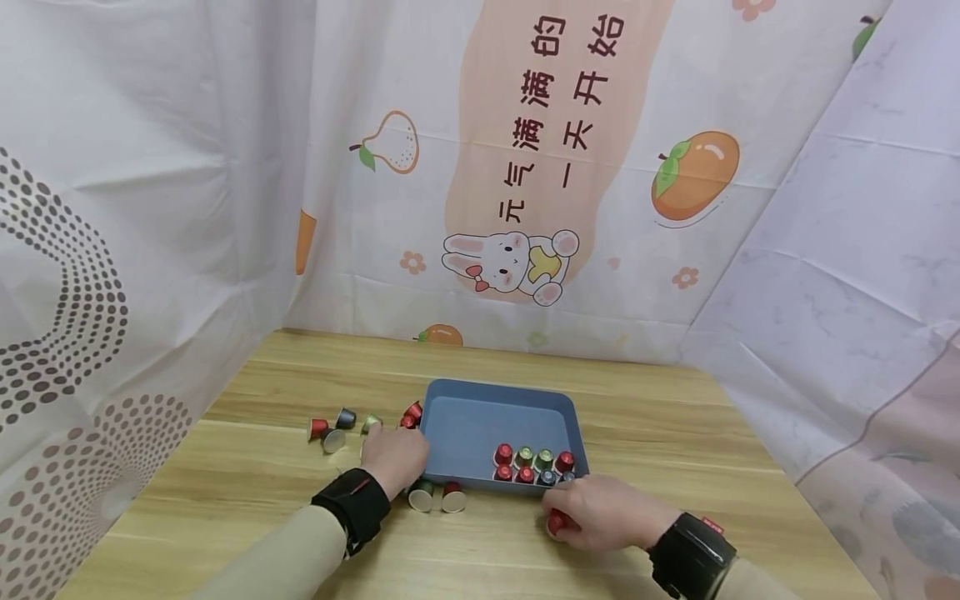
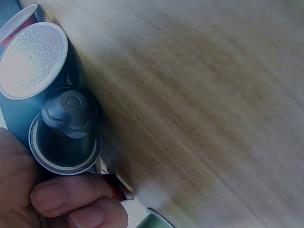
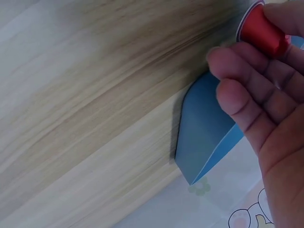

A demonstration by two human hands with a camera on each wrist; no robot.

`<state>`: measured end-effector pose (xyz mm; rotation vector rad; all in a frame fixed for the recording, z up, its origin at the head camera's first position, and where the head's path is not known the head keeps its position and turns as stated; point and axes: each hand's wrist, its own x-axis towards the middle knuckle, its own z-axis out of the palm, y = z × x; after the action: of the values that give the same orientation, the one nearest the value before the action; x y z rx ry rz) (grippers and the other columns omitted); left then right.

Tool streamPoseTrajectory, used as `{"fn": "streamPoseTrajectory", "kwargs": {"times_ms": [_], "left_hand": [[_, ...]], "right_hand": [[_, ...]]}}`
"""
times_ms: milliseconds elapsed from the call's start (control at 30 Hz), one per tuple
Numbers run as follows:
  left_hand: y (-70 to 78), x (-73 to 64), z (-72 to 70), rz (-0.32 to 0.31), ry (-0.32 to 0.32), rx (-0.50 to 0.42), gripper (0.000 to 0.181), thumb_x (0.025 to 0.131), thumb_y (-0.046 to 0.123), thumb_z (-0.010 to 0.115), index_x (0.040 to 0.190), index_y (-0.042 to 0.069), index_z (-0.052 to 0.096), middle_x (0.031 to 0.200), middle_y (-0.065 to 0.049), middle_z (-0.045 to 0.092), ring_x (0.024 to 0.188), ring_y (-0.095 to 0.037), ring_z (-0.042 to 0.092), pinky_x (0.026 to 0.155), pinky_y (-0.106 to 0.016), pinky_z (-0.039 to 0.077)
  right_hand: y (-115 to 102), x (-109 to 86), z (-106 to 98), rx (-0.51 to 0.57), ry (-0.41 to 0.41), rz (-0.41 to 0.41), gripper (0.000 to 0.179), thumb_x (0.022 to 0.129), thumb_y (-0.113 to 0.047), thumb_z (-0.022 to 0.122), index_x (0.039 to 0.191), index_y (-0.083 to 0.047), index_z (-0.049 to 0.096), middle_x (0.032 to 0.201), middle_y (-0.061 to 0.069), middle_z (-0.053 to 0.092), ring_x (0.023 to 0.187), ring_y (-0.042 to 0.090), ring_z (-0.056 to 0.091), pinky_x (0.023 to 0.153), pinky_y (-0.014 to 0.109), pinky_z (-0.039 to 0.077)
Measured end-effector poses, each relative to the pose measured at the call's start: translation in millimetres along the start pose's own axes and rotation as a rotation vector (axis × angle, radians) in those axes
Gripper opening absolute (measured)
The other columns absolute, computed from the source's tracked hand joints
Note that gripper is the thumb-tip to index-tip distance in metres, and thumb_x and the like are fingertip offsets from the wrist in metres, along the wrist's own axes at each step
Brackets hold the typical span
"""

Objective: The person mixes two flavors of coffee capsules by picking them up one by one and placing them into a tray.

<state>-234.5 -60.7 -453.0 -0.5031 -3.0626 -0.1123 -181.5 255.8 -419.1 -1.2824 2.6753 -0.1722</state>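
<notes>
On the left of the worktop, a red capsule lies near a grey capsule. Next is the left hand, fingers curled just beside an upright black capsule; whether it grips anything cannot be told. To its right sits a blue tray, with eight capsules in two rows at its near right. Farther right, the right hand pinches another red capsule by the tray's near right corner
</notes>
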Motion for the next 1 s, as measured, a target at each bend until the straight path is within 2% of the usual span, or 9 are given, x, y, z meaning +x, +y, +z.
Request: {"fn": "streamPoseTrajectory", "kwargs": {"times_ms": [233,467,667,833,1000], "left_hand": [[-0.8,-0.5,0.5,-0.007,0.001,-0.047,0.043,0.095,0.003,0.059,0.055,0.014,0.051,0.056,-0.001,0.047,0.060,-0.018,0.041,0.077,-0.046,0.032],[-0.4,-0.1,0.7,-0.010,-0.010,-0.004,0.040,0.096,0.005,0.059,0.058,0.015,0.054,0.059,-0.001,0.049,0.061,-0.019,0.043,0.074,-0.044,0.031],[0.4,0.5,0.9,-0.016,-0.016,0.010,0.038,0.097,0.006,0.059,0.060,0.016,0.056,0.062,-0.001,0.052,0.063,-0.019,0.046,0.075,-0.045,0.033],[0.3,1.4,0.5,-0.020,-0.021,-0.007,0.039,0.096,0.006,0.058,0.058,0.016,0.055,0.061,0.000,0.051,0.063,-0.018,0.044,0.076,-0.045,0.032],[-0.7,1.8,0.9,-0.017,-0.021,-0.002,0.040,0.096,0.006,0.059,0.058,0.016,0.054,0.060,0.001,0.051,0.063,-0.018,0.044,0.075,-0.043,0.031]], "right_hand": [[-0.9,1.3,-5.6,0.029,0.036,-0.056,0.013,0.089,-0.016,0.076,0.097,-0.019,0.065,0.082,-0.017,0.054,0.070,-0.006,0.047,0.063,0.012,0.041],[1.4,3.4,-13.0,0.023,0.127,-0.119,0.016,0.087,-0.015,0.077,0.095,-0.018,0.063,0.083,-0.015,0.052,0.069,-0.006,0.045,0.060,0.009,0.037],[6.8,5.5,-20.6,0.024,0.194,-0.149,0.016,0.088,-0.012,0.076,0.096,-0.015,0.064,0.082,-0.013,0.054,0.070,-0.006,0.044,0.060,0.009,0.039],[11.5,6.7,-25.5,0.021,0.189,-0.112,0.016,0.088,-0.012,0.077,0.099,-0.013,0.065,0.087,-0.012,0.059,0.073,-0.006,0.049,0.062,0.011,0.043],[15.7,8.4,-30.7,0.009,0.186,-0.061,0.017,0.089,-0.014,0.077,0.098,-0.012,0.063,0.084,-0.011,0.057,0.071,-0.005,0.048,0.060,0.014,0.043]]}}
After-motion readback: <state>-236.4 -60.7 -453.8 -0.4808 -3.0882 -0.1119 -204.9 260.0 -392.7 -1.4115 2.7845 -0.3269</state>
